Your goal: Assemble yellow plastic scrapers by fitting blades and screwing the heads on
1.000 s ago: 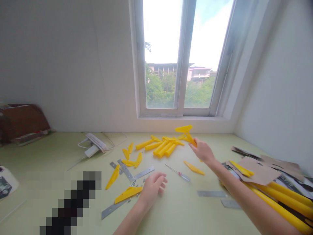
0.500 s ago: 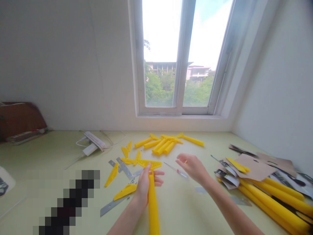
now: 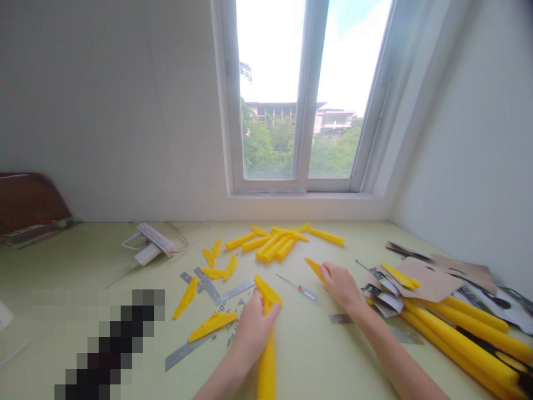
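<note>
My left hand (image 3: 255, 319) is closed around a yellow scraper handle (image 3: 267, 361), just below its wide angled head. The long tube points down toward me. Pinched in my right hand (image 3: 342, 286) is a loose yellow clamp plate (image 3: 313, 269), tilted, its other end hidden by the fingers. Between the hands lies a screwdriver (image 3: 307, 291) with a clear and red handle. Small screws (image 3: 231, 335) are scattered left of my left hand, beside more yellow plates (image 3: 213, 326) and flat metal blades (image 3: 210, 285).
Several yellow handles (image 3: 272, 249) are piled below the window. At right lie long yellow tubes (image 3: 462, 339) with cardboard sleeves (image 3: 433, 278). A single blade (image 3: 340, 319) rests near my right forearm. A white power strip (image 3: 156, 240) with cords sits at back left.
My right hand now has a yellow plate in it, lifted away from the handle's head. My left hand has turned the handle and closed its fingers, and the head now slants.
</note>
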A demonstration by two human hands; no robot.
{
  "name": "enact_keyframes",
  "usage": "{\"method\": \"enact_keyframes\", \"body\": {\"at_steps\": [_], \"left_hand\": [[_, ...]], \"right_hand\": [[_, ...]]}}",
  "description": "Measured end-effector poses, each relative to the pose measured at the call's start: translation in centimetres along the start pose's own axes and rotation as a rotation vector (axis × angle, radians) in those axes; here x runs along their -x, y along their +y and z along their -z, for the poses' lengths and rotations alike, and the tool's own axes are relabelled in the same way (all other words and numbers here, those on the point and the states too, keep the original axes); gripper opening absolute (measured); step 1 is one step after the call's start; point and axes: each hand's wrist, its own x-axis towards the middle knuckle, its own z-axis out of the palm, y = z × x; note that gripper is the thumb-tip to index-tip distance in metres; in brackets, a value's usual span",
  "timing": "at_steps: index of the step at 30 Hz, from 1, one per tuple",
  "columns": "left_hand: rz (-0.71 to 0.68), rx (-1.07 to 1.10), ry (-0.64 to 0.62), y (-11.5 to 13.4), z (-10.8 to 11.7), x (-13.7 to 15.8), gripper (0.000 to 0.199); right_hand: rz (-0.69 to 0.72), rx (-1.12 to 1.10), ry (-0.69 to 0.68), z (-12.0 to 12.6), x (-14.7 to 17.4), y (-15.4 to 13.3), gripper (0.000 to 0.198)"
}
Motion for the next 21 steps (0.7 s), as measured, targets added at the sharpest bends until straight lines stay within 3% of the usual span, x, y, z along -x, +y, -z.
{"method": "enact_keyframes", "body": {"at_steps": [5,11,16,21], "left_hand": [[0.043,-0.431,0.064,-0.3,1.0,-0.2,0.036],[0.004,-0.639,0.068,0.1,1.3,-0.1,0.029],[-0.204,-0.354,0.096,1.5,1.0,0.5,0.032],[-0.07,0.203,-0.167,1.9,-0.1,0.4,0.043]], "right_hand": [[0.095,-0.183,-0.035,0.5,1.0,-2.3,0.043],[0.073,-0.594,-0.104,0.4,2.3,-4.6,0.038],[0.12,-0.74,-0.129,0.5,3.9,-6.3,0.034],[0.315,-0.641,-0.11,1.2,6.0,-8.1,0.026]]}}
